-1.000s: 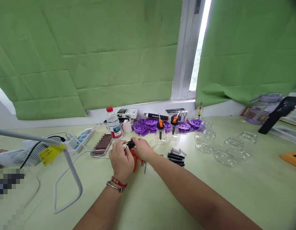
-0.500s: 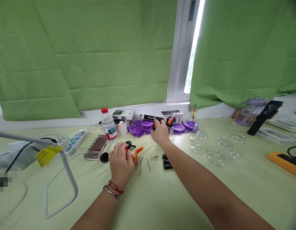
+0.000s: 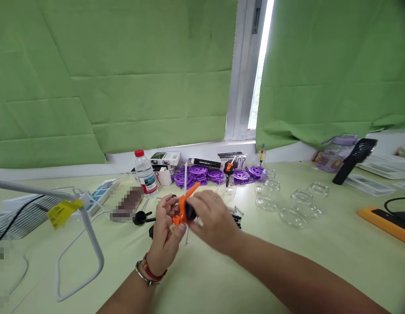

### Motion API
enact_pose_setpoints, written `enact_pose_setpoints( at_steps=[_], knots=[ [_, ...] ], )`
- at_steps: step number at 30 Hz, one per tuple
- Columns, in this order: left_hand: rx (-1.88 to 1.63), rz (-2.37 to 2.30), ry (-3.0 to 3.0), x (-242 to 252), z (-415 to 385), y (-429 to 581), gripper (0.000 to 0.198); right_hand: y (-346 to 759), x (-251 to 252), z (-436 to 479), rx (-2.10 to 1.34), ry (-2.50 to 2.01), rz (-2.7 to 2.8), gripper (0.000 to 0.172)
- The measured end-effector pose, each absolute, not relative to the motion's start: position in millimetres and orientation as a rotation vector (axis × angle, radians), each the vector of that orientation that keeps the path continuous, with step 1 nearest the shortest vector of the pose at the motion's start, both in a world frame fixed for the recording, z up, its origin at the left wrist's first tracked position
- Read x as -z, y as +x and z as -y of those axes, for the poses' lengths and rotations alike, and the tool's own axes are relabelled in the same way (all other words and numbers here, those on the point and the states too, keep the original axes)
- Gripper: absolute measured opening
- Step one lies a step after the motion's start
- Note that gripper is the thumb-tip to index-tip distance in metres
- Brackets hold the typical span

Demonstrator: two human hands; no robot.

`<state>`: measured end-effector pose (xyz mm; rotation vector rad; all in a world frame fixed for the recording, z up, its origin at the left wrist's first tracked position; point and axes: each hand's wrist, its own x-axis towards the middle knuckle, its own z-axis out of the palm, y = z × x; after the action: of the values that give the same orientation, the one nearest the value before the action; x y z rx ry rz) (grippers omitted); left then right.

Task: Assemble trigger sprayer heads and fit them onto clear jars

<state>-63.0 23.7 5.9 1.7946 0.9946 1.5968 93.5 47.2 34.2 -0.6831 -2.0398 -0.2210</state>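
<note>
My left hand [image 3: 166, 233] is closed on an orange plastic part [image 3: 181, 209] with a lever-like arm pointing up to the right. From the other side my right hand [image 3: 215, 218] grips a round black piece [image 3: 190, 212], which is up against the orange part. A thin pale rod [image 3: 185, 179] stands upright from the parts between my hands. Below them, a long metal pin [image 3: 187, 237] shows in part. Left of my left hand lies a black round piece with a stem [image 3: 142, 217]. Small springs [image 3: 235, 210] and black bars [image 3: 237, 220] are partly hidden behind my right hand.
Purple plastic parts [image 3: 197, 171] and boxes [image 3: 165, 158] line the wall. A water bottle [image 3: 146, 176], a power strip [image 3: 102, 194] and a grey lamp arm [image 3: 94, 235] are left. Several clear glass vessels [image 3: 294, 216] and an orange-and-black device [image 3: 384, 222] occupy the right.
My right hand has come back from the purple parts toward me, bringing a black and orange piece with a rod. My left hand has lifted the orange part, and both hands now meet.
</note>
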Motion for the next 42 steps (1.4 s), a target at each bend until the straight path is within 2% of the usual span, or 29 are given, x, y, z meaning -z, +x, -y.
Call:
enact_pose_setpoints(
  at_steps=[2,3,5,6,8,11,15,18,23,29,35,40,42],
  knots=[
    [-1.494,-0.927,1.748,-7.5,-14.7,-59.1,0.063,93.1,-31.0,-22.0,0.200,-0.578,2.099,0.030],
    [-1.427,-0.920,1.694,-8.2,-12.1,-57.6,0.060,96.1,-30.3,-14.4,0.126,-0.565,2.096,0.033],
    [-1.300,-0.882,1.531,-9.8,-10.6,-55.4,0.047,109.2,-32.3,-10.5,-0.190,-0.560,2.122,0.041],
    [-1.248,-0.832,1.449,-10.7,-11.3,-54.7,0.041,118.4,-34.8,-13.6,-0.426,-0.590,2.144,0.040],
    [-1.177,-0.694,1.325,-12.7,-13.8,-53.6,0.034,137.8,-39.8,-26.9,-0.820,-0.831,1.950,0.029],
    [-1.119,-0.544,1.245,-13.8,-15.6,-51.9,0.032,156.6,-39.3,-51.0,-1.042,-1.172,1.575,0.045],
    [-1.046,-0.551,1.201,-10.0,-15.0,-48.6,0.029,156.2,-22.7,-66.6,-1.386,-1.206,1.511,0.049],
    [-1.061,-0.558,1.122,-8.0,-17.0,-47.4,0.025,152.1,-14.6,-67.6,-1.366,-1.200,1.516,0.043],
    [-1.075,-0.517,0.958,-10.4,-24.1,-50.3,0.022,151.5,-17.2,-68.7,-1.301,-0.926,1.477,0.026],
    [-1.101,-0.528,0.985,-10.7,-27.7,-52.6,0.021,153.8,-12.4,-76.7,-1.605,-1.036,1.272,0.045],
    [-1.073,-0.557,0.968,-9.5,-28.1,-50.8,0.020,160.6,-12.8,-82.0,-1.708,-0.889,1.189,0.034],
    [-1.068,-0.581,0.950,-10.8,-28.6,-50.5,0.019,158.7,-9.2,-83.4,-1.716,-1.031,1.231,0.042],
    [-1.064,-0.584,0.943,-10.8,-28.9,-51.1,0.019,158.0,-7.8,-83.8,-1.674,-0.979,1.254,0.038]
  ],
)
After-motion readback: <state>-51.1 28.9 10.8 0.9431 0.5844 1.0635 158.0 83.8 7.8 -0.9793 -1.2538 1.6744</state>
